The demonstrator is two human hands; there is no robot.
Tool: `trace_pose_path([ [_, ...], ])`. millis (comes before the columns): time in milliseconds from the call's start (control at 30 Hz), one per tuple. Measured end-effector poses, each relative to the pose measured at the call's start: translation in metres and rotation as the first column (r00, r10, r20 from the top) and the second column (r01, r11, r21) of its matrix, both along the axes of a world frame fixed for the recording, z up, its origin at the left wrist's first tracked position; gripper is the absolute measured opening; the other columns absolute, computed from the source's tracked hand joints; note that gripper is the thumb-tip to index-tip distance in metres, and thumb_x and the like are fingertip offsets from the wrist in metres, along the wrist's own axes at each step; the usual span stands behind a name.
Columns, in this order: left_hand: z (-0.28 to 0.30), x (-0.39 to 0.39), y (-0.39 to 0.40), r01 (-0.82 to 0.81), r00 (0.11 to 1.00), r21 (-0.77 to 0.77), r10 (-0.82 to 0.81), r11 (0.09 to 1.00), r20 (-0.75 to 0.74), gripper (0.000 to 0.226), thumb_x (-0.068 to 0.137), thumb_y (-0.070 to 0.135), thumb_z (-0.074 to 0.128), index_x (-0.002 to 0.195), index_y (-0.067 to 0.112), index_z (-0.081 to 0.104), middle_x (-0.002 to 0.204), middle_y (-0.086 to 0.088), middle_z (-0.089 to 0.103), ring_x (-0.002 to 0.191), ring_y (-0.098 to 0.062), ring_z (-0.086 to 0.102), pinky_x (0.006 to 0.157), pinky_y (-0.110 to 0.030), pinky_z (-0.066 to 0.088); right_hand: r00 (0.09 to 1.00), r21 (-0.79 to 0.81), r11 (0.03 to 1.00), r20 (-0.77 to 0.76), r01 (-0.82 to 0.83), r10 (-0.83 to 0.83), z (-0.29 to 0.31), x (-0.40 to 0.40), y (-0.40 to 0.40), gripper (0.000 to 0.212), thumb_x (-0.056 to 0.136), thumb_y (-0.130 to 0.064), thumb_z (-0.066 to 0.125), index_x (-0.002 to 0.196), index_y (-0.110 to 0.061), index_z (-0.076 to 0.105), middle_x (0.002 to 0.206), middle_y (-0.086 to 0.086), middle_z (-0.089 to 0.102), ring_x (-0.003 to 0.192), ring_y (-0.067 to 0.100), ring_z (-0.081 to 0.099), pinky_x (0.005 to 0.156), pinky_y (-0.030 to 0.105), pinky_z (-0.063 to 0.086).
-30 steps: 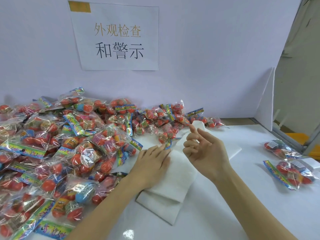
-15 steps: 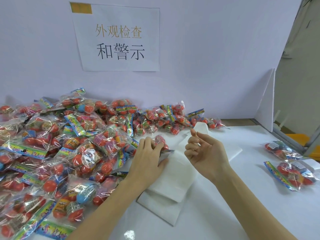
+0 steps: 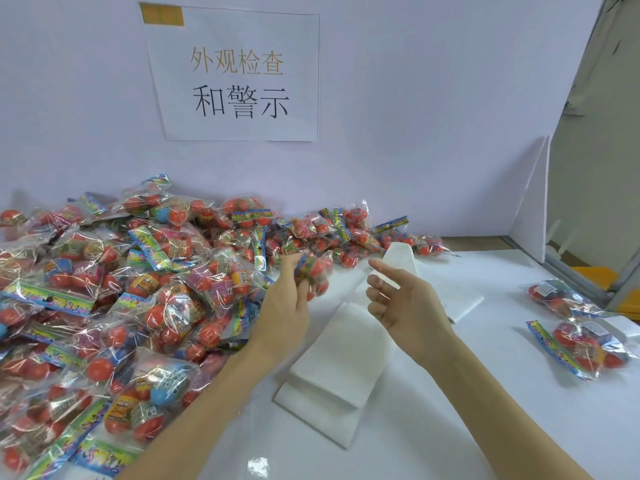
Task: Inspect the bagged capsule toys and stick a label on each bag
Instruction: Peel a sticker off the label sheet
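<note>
One bag of capsule toys [image 3: 313,271], gripped by the left hand [image 3: 287,306] above the label sheets [image 3: 343,362], beside the heap of bags [image 3: 138,289]. Right hand [image 3: 403,303] open, fingers loosely curled, holding nothing visible. Bag likely light, crinkly, slippery; capsules hard. Best held at a flat film edge.

1. A single head-worn camera looks forward and down from above the bench [image 3: 450,427], close over both forearms.
2. It faces the back wall [image 3: 415,98] and its paper sign [image 3: 239,74].
</note>
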State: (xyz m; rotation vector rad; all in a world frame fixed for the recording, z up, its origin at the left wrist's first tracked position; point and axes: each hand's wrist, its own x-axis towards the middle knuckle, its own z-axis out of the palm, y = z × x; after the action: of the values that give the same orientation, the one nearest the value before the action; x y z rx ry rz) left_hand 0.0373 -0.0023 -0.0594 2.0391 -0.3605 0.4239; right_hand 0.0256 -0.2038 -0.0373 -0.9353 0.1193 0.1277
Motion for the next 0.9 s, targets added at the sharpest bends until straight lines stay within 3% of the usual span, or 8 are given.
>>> trace_pose_path([
  [100,0.008,-0.002,0.000,0.113,0.990,-0.198,-0.126,0.974,-0.056,0.019,0.110,0.010,0.045,0.126,0.015,0.056,0.112,-0.003,0.072,0.106,-0.020,0.070,0.095,-0.039,0.055,0.978,-0.380,0.922,0.208,0.074,0.007,-0.004,-0.003,0.006,0.031,0.099,-0.023,0.068,0.129,-0.029,0.071,0.114,0.002,0.072,0.094,0.015,0.069,0.077,0.026,0.054],
  [200,0.014,-0.004,0.001,0.239,0.940,-0.429,-0.319,0.871,-0.125,0.022,0.110,0.010,0.046,0.128,0.013,0.058,0.124,-0.006,0.073,0.119,-0.026,0.069,0.101,-0.040,0.055,0.953,-0.515,0.857,0.271,0.027,0.133,-0.005,-0.007,0.011,0.041,0.100,-0.044,0.063,0.140,-0.037,0.062,0.133,-0.005,0.069,0.121,0.013,0.066,0.097,0.033,0.052],
  [300,0.014,-0.005,0.003,0.312,0.878,-0.548,-0.456,0.776,-0.146,0.020,0.109,0.010,0.049,0.127,0.007,0.059,0.123,-0.017,0.072,0.117,-0.035,0.069,0.100,-0.043,0.058,0.946,-0.477,0.877,0.260,-0.049,0.195,-0.002,-0.009,0.013,0.040,0.101,-0.047,0.060,0.132,-0.024,0.068,0.125,0.004,0.074,0.117,0.019,0.069,0.094,0.033,0.055],
  [367,0.014,-0.006,0.004,0.318,0.883,-0.517,-0.447,0.795,-0.146,0.020,0.106,0.021,0.057,0.122,0.011,0.065,0.116,-0.009,0.074,0.112,-0.025,0.071,0.096,-0.033,0.057,0.949,-0.418,0.907,0.263,-0.051,0.175,-0.001,-0.010,0.013,0.037,0.098,-0.045,0.063,0.122,-0.019,0.074,0.119,0.010,0.076,0.111,0.023,0.072,0.090,0.031,0.059],
  [467,0.016,-0.009,0.000,0.229,0.938,-0.423,-0.315,0.877,-0.144,0.034,0.099,0.044,0.063,0.099,0.010,0.067,0.081,0.007,0.071,0.081,-0.005,0.068,0.077,-0.015,0.050,0.951,-0.417,0.909,0.275,-0.016,0.143,-0.002,-0.010,0.014,0.035,0.098,-0.039,0.065,0.120,-0.014,0.075,0.113,0.013,0.077,0.107,0.029,0.073,0.087,0.034,0.061],
  [633,0.013,-0.001,0.003,0.090,0.990,-0.343,-0.123,0.935,-0.076,0.057,0.088,0.053,0.065,0.097,-0.003,0.065,0.076,-0.019,0.064,0.062,-0.021,0.060,0.059,-0.019,0.050,0.951,-0.483,0.875,0.261,-0.019,0.165,-0.004,-0.010,0.016,0.028,0.105,-0.030,0.060,0.121,-0.009,0.069,0.112,0.017,0.076,0.109,0.038,0.072,0.094,0.044,0.061],
  [767,0.011,0.000,0.004,0.147,0.971,-0.380,-0.206,0.913,-0.120,0.017,0.094,0.037,0.072,0.094,0.020,0.074,0.056,0.008,0.050,0.053,-0.005,0.055,0.053,-0.015,0.045,0.952,-0.507,0.858,0.294,0.082,0.083,-0.001,-0.012,0.019,0.038,0.100,-0.049,0.059,0.110,-0.017,0.077,0.103,0.014,0.079,0.087,0.033,0.074,0.085,0.035,0.062],
  [900,0.014,-0.001,0.006,0.155,0.964,-0.431,-0.232,0.889,-0.130,0.004,0.087,0.041,0.075,0.084,0.039,0.077,0.066,0.001,0.059,0.062,-0.011,0.063,0.059,-0.021,0.050,0.953,-0.499,0.861,0.295,0.095,0.066,-0.001,-0.009,0.013,0.033,0.103,-0.033,0.062,0.102,-0.003,0.076,0.102,0.025,0.075,0.089,0.042,0.074,0.089,0.044,0.060],
])
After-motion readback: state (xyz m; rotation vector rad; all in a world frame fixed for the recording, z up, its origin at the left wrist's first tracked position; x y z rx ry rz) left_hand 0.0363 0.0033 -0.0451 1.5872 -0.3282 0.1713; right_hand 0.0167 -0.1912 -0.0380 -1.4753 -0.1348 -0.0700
